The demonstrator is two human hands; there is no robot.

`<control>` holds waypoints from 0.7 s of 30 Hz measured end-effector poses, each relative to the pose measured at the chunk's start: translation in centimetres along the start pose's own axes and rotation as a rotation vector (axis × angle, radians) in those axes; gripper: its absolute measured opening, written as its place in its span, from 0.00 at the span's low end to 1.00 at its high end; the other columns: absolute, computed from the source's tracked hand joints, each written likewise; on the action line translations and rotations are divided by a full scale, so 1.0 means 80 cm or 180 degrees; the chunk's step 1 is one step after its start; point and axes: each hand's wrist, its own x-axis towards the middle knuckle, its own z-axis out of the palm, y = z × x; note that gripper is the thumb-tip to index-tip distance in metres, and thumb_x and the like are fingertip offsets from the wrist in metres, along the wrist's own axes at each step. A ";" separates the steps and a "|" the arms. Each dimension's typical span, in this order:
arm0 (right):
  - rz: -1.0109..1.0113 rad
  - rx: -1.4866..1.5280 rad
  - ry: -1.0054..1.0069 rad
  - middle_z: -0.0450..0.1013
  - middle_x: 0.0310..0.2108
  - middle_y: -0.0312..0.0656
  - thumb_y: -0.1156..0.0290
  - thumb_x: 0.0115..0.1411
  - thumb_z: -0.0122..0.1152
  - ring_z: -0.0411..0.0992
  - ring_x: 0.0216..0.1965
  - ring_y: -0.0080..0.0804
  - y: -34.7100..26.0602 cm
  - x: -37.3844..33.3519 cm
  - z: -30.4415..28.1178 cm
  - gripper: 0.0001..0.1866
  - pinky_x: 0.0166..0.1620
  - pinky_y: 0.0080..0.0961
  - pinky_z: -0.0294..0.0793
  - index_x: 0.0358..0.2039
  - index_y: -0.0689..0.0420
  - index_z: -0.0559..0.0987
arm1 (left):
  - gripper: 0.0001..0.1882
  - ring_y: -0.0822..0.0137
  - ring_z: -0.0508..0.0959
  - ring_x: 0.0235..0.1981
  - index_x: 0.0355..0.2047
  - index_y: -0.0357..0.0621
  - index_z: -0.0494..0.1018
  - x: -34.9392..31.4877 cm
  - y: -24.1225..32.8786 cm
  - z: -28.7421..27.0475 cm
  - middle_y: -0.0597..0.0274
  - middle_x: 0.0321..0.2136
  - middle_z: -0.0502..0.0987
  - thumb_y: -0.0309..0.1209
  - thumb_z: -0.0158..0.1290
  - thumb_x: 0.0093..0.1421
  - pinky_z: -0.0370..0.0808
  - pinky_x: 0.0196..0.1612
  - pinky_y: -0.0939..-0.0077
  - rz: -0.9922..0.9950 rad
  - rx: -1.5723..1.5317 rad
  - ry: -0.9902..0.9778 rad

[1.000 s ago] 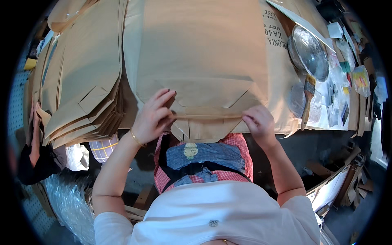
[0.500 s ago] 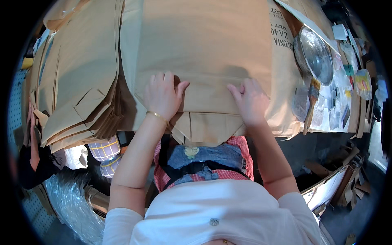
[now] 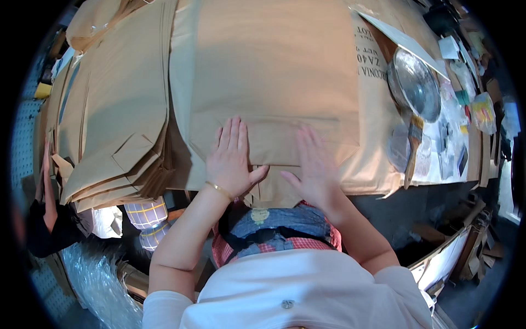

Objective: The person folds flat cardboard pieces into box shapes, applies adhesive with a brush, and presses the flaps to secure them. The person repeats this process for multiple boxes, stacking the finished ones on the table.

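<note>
A large brown paper bag [image 3: 274,71] lies flat in front of me, its folded bottom flap hanging over the table's near edge. My left hand [image 3: 231,159] rests flat on the left part of the bag's folded end, fingers stretched out and pointing away from me. On the right part of that fold is my right hand [image 3: 315,170], also with fingers extended, slightly smeared by motion. Both thumbs point inward, toward each other, with a gap between them. Neither hand grips anything.
Stacked brown paper bags [image 3: 123,109] lie on the left. At the right are a metal bowl [image 3: 415,85], a brush [image 3: 413,145] and plastic wrappings. Printed brown paper [image 3: 372,159] lies under my bag. Another person's arm [image 3: 49,192] shows at the far left. Clear plastic strips [image 3: 98,285] hang below.
My hands have gone from curled fingers to outstretched, flat ones, and have come closer together on the bag's folded end. The whole view has shifted slightly.
</note>
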 end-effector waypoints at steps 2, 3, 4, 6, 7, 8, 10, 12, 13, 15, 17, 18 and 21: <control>0.0063 -0.0239 -0.0011 0.58 0.62 0.55 0.60 0.47 0.67 0.55 0.65 0.49 -0.001 -0.005 -0.007 0.44 0.66 0.41 0.51 0.61 0.68 0.60 | 0.45 0.45 0.54 0.65 0.61 0.24 0.53 -0.007 -0.002 0.000 0.35 0.62 0.56 0.47 0.50 0.51 0.45 0.69 0.57 -0.0205 0.0191 0.0035; 0.0057 -0.0379 0.0004 0.58 0.62 0.56 0.60 0.47 0.68 0.54 0.65 0.49 -0.007 -0.004 -0.004 0.45 0.66 0.41 0.51 0.61 0.68 0.60 | 0.45 0.45 0.54 0.65 0.62 0.24 0.53 -0.004 0.005 0.007 0.36 0.62 0.56 0.46 0.51 0.51 0.46 0.68 0.57 0.0199 0.0253 -0.0008; 0.0061 -0.0522 0.0007 0.58 0.62 0.56 0.60 0.47 0.68 0.54 0.65 0.50 -0.011 -0.003 0.001 0.45 0.66 0.41 0.51 0.61 0.69 0.59 | 0.46 0.45 0.54 0.65 0.62 0.24 0.52 -0.001 0.016 0.019 0.36 0.63 0.55 0.46 0.51 0.51 0.46 0.68 0.57 0.0604 0.0302 -0.0064; -0.0304 -0.0317 -0.0049 0.58 0.61 0.57 0.61 0.47 0.68 0.54 0.65 0.51 -0.011 0.005 0.020 0.45 0.66 0.41 0.52 0.61 0.68 0.59 | 0.48 0.45 0.54 0.66 0.62 0.23 0.51 0.001 0.039 0.026 0.36 0.63 0.54 0.44 0.55 0.49 0.49 0.67 0.56 0.0826 0.0344 -0.0065; -0.0463 -0.0212 -0.0059 0.58 0.61 0.58 0.62 0.47 0.69 0.54 0.65 0.51 -0.010 0.008 0.028 0.45 0.66 0.41 0.52 0.61 0.68 0.59 | 0.49 0.45 0.54 0.66 0.62 0.23 0.51 0.002 0.033 0.022 0.36 0.63 0.54 0.45 0.56 0.49 0.49 0.67 0.56 0.0480 0.0045 -0.0140; -0.0297 -0.0092 -0.0034 0.58 0.61 0.58 0.63 0.47 0.69 0.55 0.64 0.52 -0.010 0.008 0.019 0.45 0.65 0.41 0.53 0.62 0.68 0.59 | 0.49 0.45 0.54 0.66 0.61 0.22 0.51 0.005 0.021 0.013 0.36 0.63 0.54 0.46 0.56 0.48 0.49 0.67 0.57 0.0147 -0.0263 -0.0203; 0.0032 0.0143 0.0026 0.58 0.61 0.59 0.64 0.47 0.69 0.55 0.64 0.53 -0.003 0.001 -0.012 0.44 0.65 0.42 0.54 0.62 0.68 0.59 | 0.53 0.44 0.53 0.66 0.61 0.20 0.51 0.003 -0.003 -0.003 0.34 0.62 0.55 0.51 0.57 0.47 0.49 0.67 0.57 -0.0351 -0.0405 -0.0003; 0.0477 0.0331 0.0004 0.59 0.60 0.59 0.67 0.49 0.68 0.57 0.63 0.54 0.026 -0.019 -0.032 0.42 0.64 0.41 0.57 0.61 0.68 0.59 | 0.54 0.44 0.52 0.66 0.61 0.20 0.51 -0.005 -0.004 -0.029 0.34 0.62 0.55 0.54 0.57 0.47 0.49 0.67 0.56 -0.0759 0.0302 -0.0380; 0.0683 0.0336 0.0541 0.61 0.59 0.58 0.70 0.50 0.67 0.59 0.62 0.53 0.040 -0.029 -0.045 0.39 0.63 0.41 0.59 0.61 0.68 0.60 | 0.55 0.44 0.51 0.66 0.61 0.21 0.51 -0.009 0.002 -0.041 0.34 0.62 0.55 0.55 0.57 0.47 0.49 0.67 0.56 -0.0950 0.0657 -0.0551; 0.1019 0.0503 0.1136 0.64 0.57 0.57 0.74 0.52 0.64 0.63 0.59 0.51 0.064 -0.041 -0.060 0.35 0.62 0.39 0.61 0.59 0.69 0.62 | 0.49 0.44 0.57 0.64 0.59 0.22 0.55 -0.012 0.025 -0.040 0.34 0.60 0.59 0.50 0.57 0.49 0.53 0.66 0.55 -0.0456 0.0806 -0.0236; 0.1168 0.0747 0.1436 0.67 0.55 0.56 0.77 0.54 0.61 0.66 0.58 0.48 0.075 -0.053 -0.078 0.31 0.61 0.38 0.63 0.58 0.69 0.65 | 0.42 0.45 0.60 0.62 0.58 0.24 0.58 -0.009 0.051 -0.016 0.34 0.58 0.62 0.45 0.54 0.52 0.55 0.65 0.56 0.0320 0.0682 0.0245; 0.1089 0.0839 0.1359 0.71 0.50 0.55 0.78 0.54 0.60 0.70 0.54 0.48 0.076 -0.056 -0.080 0.25 0.60 0.40 0.64 0.53 0.68 0.70 | 0.38 0.45 0.62 0.61 0.57 0.25 0.60 -0.004 0.065 -0.002 0.35 0.56 0.64 0.42 0.53 0.53 0.57 0.64 0.56 0.0451 0.0747 0.0342; 0.0548 0.0749 0.1010 0.74 0.47 0.54 0.78 0.54 0.60 0.71 0.51 0.49 0.066 -0.063 -0.073 0.21 0.59 0.42 0.65 0.50 0.66 0.73 | 0.30 0.47 0.68 0.56 0.54 0.28 0.63 0.024 0.092 0.027 0.38 0.52 0.69 0.35 0.49 0.55 0.62 0.61 0.57 0.0612 0.0919 0.0573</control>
